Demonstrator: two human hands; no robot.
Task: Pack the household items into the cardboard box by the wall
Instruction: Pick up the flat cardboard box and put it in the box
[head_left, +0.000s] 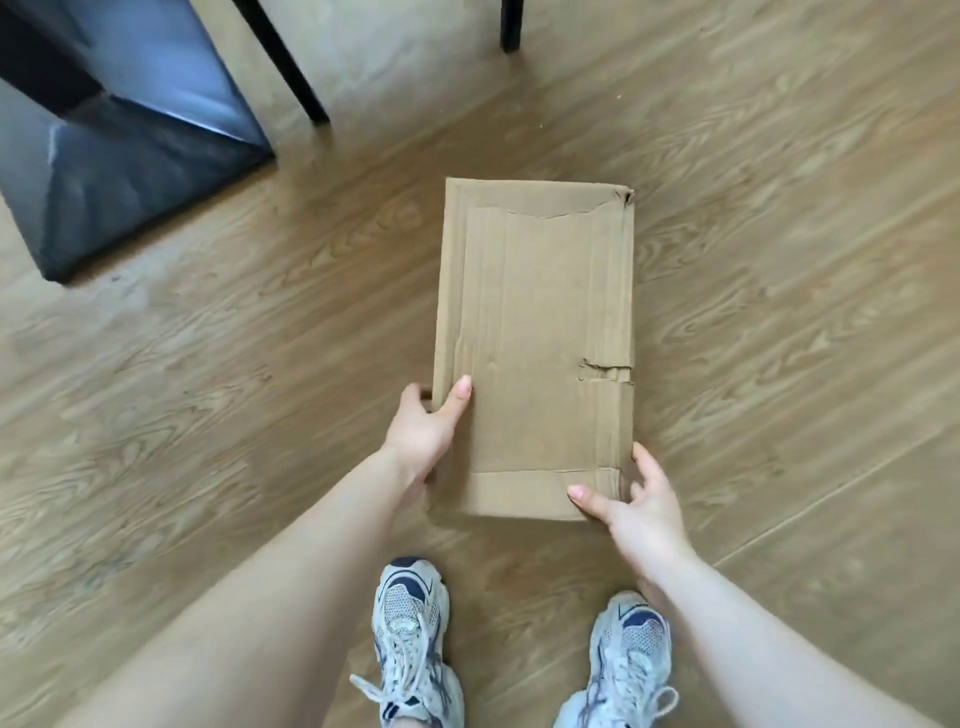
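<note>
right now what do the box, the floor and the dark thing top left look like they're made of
Box: brown corrugated cardboard, matte, with ribbed lines, creases and torn edges. Floor: wood-look planks with printed-looking grain and a slight sheen, possibly laminate or vinyl. Dark thing: glossy black surface with soft reflections, maybe faux leather or plastic; hard to tell.

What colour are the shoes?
The shoes are white-grey mesh with navy accents, seen in the head view.

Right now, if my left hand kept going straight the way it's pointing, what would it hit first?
The left hand already grips the cardboard box on its left edge. Pointing up the frame along that edge, it would probably meet only bare wooden floor; the dark cabinet sits well to the left. Depth is unclear.
</note>
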